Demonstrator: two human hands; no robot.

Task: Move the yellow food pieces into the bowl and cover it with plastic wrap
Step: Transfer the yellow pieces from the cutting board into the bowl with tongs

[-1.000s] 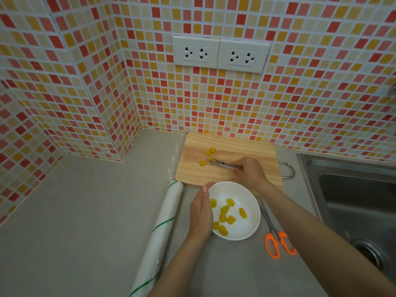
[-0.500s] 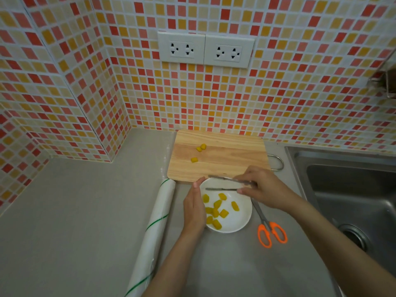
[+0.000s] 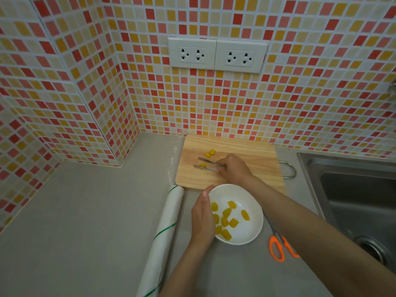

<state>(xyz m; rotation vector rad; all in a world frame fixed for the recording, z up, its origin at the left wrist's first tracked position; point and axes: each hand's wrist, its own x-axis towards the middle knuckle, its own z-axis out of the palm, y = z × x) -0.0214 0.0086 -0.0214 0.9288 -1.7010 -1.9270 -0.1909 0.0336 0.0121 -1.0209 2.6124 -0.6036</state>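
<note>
Tongs (image 3: pixel 206 164) are lying in our right hand (image 3: pixel 234 169), whose grip is closing round their handle end; the two metal arms are standing slightly apart over the wooden cutting board (image 3: pixel 246 151), and one yellow food piece (image 3: pixel 202 165) is sitting between their tips. Whether the tips are pressing on it we cannot tell. Two more yellow pieces (image 3: pixel 210 153) are resting on the board just beyond the tongs, touching each other. Our left hand (image 3: pixel 202 219) is cupping the left rim of the white bowl (image 3: pixel 254 228), fingers loosely curved and thumb pointing toward the board (the grip is steadying the bowl, not clamping it). Several yellow pieces (image 3: pixel 227 217) are lying inside the bowl, which is standing on the grey worktop (image 3: pixel 85 221) just in front of the board. The plastic wrap roll (image 3: pixel 165 234) is lying on the worktop to the left of the bowl, near our left wrist. Orange-handled scissors (image 3: pixel 277 246) are lying to the right of the bowl, partly under our right forearm. A steel sink (image 3: pixel 353 189) is occupying the far right.
</note>
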